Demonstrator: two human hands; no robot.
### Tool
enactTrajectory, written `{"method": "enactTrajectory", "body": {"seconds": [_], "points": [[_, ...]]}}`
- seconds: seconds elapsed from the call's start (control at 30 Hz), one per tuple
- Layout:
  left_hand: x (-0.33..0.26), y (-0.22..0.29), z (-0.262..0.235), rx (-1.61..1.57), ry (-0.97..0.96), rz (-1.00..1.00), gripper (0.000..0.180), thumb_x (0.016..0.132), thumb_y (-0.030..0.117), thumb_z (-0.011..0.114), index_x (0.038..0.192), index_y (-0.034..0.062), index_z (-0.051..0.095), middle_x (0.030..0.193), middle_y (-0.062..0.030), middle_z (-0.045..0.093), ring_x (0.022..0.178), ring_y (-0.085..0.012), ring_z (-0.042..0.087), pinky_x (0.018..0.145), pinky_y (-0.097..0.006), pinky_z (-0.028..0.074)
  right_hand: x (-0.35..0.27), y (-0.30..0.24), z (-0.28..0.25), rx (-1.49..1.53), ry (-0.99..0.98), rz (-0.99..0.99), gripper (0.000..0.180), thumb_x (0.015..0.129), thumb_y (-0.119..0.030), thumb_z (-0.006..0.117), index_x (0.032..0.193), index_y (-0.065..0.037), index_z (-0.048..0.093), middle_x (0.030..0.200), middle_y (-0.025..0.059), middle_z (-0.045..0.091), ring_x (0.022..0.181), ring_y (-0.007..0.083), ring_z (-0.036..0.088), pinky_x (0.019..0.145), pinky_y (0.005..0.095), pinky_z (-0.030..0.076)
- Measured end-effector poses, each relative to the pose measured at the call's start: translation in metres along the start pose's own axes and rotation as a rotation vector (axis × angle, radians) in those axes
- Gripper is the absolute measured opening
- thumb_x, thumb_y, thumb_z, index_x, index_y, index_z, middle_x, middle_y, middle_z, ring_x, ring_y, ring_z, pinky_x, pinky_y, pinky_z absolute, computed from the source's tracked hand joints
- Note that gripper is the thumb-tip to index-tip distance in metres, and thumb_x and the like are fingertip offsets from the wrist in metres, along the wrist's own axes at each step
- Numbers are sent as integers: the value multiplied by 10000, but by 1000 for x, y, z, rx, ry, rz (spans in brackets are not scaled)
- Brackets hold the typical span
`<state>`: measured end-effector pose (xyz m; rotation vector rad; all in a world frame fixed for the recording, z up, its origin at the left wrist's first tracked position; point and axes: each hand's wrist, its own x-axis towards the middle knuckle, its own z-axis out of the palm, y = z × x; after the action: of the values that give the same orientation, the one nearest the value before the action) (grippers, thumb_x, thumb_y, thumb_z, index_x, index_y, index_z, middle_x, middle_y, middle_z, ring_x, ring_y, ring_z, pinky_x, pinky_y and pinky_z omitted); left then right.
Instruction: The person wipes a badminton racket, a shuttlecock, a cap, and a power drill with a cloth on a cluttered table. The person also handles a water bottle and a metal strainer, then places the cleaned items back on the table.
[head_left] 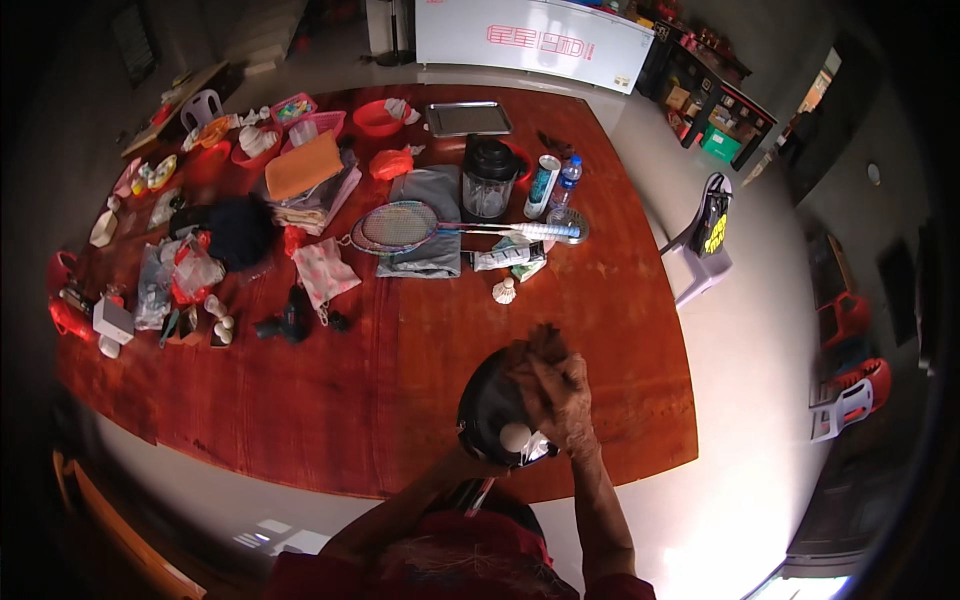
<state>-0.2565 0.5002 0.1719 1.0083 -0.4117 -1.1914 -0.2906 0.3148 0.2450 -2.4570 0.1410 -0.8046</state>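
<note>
Close to my body, at the table's near edge, is a black, round, dish-like thing (487,400), tilted; its exact kind does not show. A pale round knob or ball (515,437) and a shiny patch show at its lower side. My left hand (476,464) reaches under its lower left edge, with the fingers mostly hidden behind it. Over its upper right part, my right hand (564,398) is closed on a crumpled dark brown cloth (545,343). Ahead of my hands, a white shuttlecock (504,291) stands on the reddish wooden table (620,370).
A badminton racket (395,228) lies across a grey cloth (425,265). Beyond it stand a blender jar (488,180), a shuttlecock tube (541,187) and a water bottle (567,180). Bags, baskets and a cordless drill (290,318) crowd the left. A chair (702,250) stands right.
</note>
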Motion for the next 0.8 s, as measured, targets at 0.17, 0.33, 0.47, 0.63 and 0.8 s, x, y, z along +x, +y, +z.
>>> {"method": "enactTrajectory", "body": {"seconds": [0.17, 0.33, 0.47, 0.63, 0.8], "points": [[7, -19, -1, -26, 170, 69, 519, 756, 112, 733, 1219, 55, 507, 1082, -28, 588, 995, -141, 554, 846, -297, 476, -26, 41, 14, -56, 49, 83, 387, 771, -18, 626, 1154, -38, 581, 1139, 164, 552, 1030, 341, 512, 877, 406, 424], [34, -55, -34, -227, 295, -127, 259, 829, 176, 679, 1057, 80, 603, 942, -16, 617, 827, -122, 593, 697, -280, 506, -75, 25, 33, 224, -81, 328, 399, 792, 6, 562, 1190, 14, 531, 1207, 216, 503, 1148, 380, 474, 964, 418, 395], [61, -70, -36, -590, 461, -45, 184, 819, 104, 678, 999, 83, 641, 917, -13, 648, 824, -132, 625, 659, -276, 527, -105, 17, 62, 330, -205, 423, 445, 820, -82, 580, 1244, 10, 479, 1237, 237, 487, 1175, 384, 463, 955, 411, 406], [90, -46, -54, -409, 766, 22, 372, 702, 5, 756, 1043, 89, 632, 940, -20, 651, 836, -156, 627, 737, -310, 517, -102, 43, 41, 631, -853, 831, 399, 841, -200, 585, 1196, -27, 530, 1267, 232, 463, 1187, 382, 425, 979, 434, 368], [141, -69, -106, -546, 756, 169, 426, 693, -8, 760, 1081, 64, 600, 917, -34, 653, 819, -167, 633, 729, -300, 517, -107, 89, 32, 789, -778, 625, 375, 843, -175, 564, 1183, -21, 536, 1244, 215, 490, 1172, 374, 455, 985, 427, 369]]}}
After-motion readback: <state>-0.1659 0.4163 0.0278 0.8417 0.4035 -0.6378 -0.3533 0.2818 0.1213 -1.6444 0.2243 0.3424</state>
